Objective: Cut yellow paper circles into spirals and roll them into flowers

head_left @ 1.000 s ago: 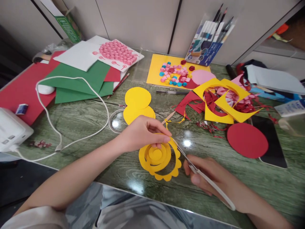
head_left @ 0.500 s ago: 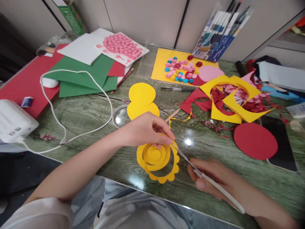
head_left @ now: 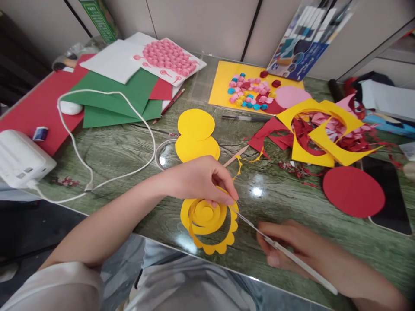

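Note:
A yellow paper spiral point(head_left: 231, 237) with a scalloped outer edge hangs from my left hand point(head_left: 207, 181), its strip pinched between thumb and fingers. My right hand point(head_left: 288, 246) grips a pair of white-handled scissors point(head_left: 275, 245). Their blades point up and left, with the tips at the strip's edge just beside my left fingertips. Whether the blades are apart there is too fine to tell. Beyond my left hand lie overlapping yellow paper circles point(head_left: 196, 124) on the green table point(head_left: 136, 151).
Yellow cut-out sheets point(head_left: 301, 151) and red and pink scraps lie to the right, near a red paper circle point(head_left: 353, 192) overlapping a dark tablet point(head_left: 389, 194). A white charger point(head_left: 24, 157) with a looped cable point(head_left: 121, 175) sits left. Green sheets point(head_left: 112, 97) lie behind.
The paper spiral has shifted slightly left and turned in my left hand. My right hand and the scissors stay close to its edge. The whole view has tilted a little.

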`<state>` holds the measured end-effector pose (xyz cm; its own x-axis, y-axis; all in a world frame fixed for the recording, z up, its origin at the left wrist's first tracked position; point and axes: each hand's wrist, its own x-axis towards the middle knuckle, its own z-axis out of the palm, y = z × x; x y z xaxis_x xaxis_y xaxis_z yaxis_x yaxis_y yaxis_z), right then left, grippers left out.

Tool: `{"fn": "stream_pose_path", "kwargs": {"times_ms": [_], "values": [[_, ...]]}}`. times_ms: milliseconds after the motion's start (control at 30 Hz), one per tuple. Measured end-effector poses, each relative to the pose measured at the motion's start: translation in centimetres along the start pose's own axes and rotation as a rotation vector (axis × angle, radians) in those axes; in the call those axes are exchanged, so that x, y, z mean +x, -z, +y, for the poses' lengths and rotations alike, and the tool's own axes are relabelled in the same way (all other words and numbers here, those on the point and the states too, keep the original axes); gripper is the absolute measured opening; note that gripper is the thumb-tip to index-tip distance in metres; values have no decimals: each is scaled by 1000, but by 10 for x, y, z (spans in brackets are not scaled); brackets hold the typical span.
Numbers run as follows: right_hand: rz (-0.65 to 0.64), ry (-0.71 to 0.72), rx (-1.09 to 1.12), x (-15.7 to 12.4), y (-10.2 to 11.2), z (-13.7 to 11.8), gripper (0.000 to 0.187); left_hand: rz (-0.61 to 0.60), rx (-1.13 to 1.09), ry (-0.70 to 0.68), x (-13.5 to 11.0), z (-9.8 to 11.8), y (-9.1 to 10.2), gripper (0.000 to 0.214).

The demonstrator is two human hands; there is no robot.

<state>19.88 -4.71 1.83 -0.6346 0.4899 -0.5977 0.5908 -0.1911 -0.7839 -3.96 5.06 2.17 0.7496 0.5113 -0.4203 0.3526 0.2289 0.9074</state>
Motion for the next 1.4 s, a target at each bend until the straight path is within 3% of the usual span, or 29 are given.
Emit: {"fn": "stream_pose_path", "kwargs": {"times_ms": [467,767,867,1000,1167,1400], "values": [[-41,-7,-89,0,-2,4,26,-123,13,53,2,-1,0,9],[-35,0,-96,0,-3,8,28,-108,36,38,1,-1,-1,8],[-47,0,-4,1,0,8,31,-40,7,14,2,-1,-1,7],[4,-13,205,-1,3,3,42,141,-110,-31,2,1,-5,7],[49,89,522,1,-1,-1,51,365,-331,-152,4,3,-18,7],[135,267,594,12,-13,0,47,572,-530,-227,9,-6,-44,6]]}}
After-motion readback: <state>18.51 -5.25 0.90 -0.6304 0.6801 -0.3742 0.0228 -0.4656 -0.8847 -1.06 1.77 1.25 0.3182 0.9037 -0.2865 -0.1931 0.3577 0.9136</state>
